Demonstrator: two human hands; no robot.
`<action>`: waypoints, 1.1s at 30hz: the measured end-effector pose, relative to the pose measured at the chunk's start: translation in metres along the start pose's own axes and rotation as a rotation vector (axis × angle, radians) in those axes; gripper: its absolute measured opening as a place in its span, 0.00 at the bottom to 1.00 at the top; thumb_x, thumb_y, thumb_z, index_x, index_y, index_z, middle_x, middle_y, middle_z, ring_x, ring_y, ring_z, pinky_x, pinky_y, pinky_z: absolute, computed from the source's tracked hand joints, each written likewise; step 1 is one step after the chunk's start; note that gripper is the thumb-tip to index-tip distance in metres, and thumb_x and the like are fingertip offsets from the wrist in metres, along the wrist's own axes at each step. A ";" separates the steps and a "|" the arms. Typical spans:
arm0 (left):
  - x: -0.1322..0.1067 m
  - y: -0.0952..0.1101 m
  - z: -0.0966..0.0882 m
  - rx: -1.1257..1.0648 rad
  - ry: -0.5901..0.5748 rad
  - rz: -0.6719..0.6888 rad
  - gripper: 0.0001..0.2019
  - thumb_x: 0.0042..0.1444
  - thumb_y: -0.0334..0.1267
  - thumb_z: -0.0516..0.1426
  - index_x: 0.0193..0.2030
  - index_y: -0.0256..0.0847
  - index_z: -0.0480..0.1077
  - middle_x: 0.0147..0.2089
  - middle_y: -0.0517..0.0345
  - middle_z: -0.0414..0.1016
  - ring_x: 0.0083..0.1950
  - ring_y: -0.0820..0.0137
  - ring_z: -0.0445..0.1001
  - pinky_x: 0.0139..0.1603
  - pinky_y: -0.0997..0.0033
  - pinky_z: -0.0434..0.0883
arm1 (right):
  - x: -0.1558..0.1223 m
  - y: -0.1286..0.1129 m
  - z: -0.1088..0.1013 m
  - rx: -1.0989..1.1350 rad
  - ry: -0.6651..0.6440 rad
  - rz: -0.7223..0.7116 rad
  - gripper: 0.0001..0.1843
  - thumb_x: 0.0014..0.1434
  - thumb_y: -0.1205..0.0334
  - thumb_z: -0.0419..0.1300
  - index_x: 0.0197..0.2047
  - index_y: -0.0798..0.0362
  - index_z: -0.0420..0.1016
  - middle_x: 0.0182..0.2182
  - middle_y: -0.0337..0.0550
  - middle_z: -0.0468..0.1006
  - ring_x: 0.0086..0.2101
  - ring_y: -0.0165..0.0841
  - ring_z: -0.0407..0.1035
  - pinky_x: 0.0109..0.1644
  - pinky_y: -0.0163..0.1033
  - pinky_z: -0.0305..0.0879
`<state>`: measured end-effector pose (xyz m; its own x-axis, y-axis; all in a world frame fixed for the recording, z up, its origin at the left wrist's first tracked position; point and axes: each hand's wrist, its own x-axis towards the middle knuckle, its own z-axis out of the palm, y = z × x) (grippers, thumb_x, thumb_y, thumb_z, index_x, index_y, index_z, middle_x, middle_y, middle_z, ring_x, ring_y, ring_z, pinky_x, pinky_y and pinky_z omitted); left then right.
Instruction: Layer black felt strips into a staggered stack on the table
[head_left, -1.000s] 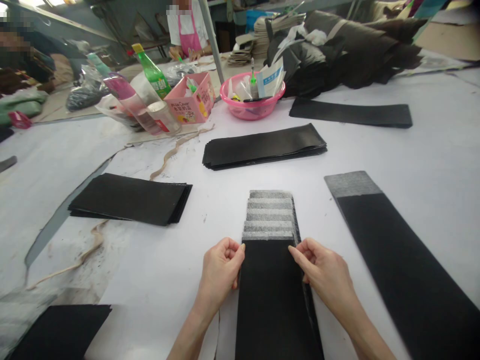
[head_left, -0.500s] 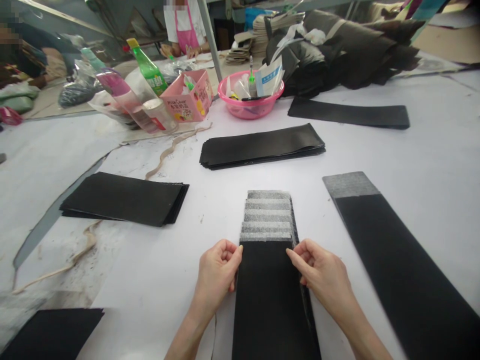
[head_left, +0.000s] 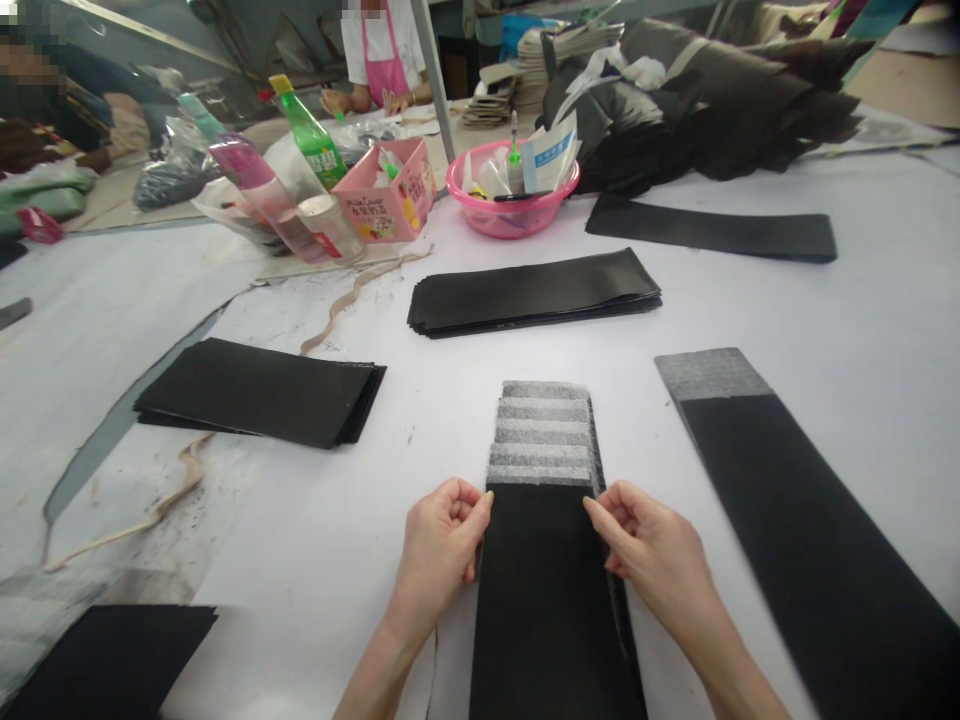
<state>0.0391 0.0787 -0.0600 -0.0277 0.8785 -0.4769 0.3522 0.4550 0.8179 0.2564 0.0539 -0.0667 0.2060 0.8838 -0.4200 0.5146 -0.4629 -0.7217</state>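
A long black strip (head_left: 551, 600) lies in front of me on top of other strips, whose grey fuzzy ends (head_left: 544, 432) show beyond it in stepped bands. My left hand (head_left: 444, 535) pinches the strip's far left corner between thumb and forefinger. At the far right corner, my right hand (head_left: 652, 545) pinches the same strip, its other fingers curled. The strip's near end runs out of view at the bottom. To the right lies another long black strip (head_left: 817, 530) with a grey far end.
Black stacks lie at the left (head_left: 262, 390), in the middle (head_left: 532, 290) and at the lower left (head_left: 112, 660). A folded black strip (head_left: 712, 230), a pink basin (head_left: 514, 215), a pink box (head_left: 386, 195) and a green bottle (head_left: 311, 140) stand farther back. A person (head_left: 382, 60) works across the table.
The whole view has shifted slightly, so things sit a little farther right in the picture. Both hands keep their pinch on the strip's far corners.
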 end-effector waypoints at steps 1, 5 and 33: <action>0.000 0.000 0.000 0.003 0.000 0.002 0.18 0.56 0.52 0.57 0.29 0.39 0.65 0.15 0.67 0.64 0.11 0.79 0.59 0.11 0.83 0.50 | 0.000 0.000 0.000 -0.001 -0.002 -0.002 0.17 0.60 0.46 0.55 0.26 0.48 0.66 0.14 0.31 0.70 0.17 0.30 0.70 0.24 0.32 0.60; 0.000 -0.001 0.000 -0.009 0.000 -0.003 0.17 0.56 0.52 0.57 0.29 0.39 0.65 0.15 0.67 0.64 0.11 0.79 0.59 0.11 0.84 0.50 | 0.002 0.000 0.000 0.008 -0.019 -0.004 0.17 0.60 0.47 0.55 0.25 0.48 0.66 0.14 0.30 0.69 0.17 0.29 0.69 0.24 0.32 0.60; 0.000 -0.001 0.000 -0.019 0.019 0.013 0.16 0.58 0.51 0.56 0.29 0.39 0.65 0.17 0.67 0.65 0.11 0.79 0.60 0.10 0.82 0.51 | 0.006 -0.001 0.000 -0.002 -0.030 0.021 0.16 0.57 0.47 0.56 0.25 0.48 0.66 0.15 0.31 0.70 0.16 0.30 0.70 0.22 0.32 0.61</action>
<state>0.0392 0.0782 -0.0609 -0.0410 0.8871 -0.4598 0.3348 0.4457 0.8302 0.2570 0.0594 -0.0687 0.1917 0.8715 -0.4514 0.5119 -0.4812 -0.7116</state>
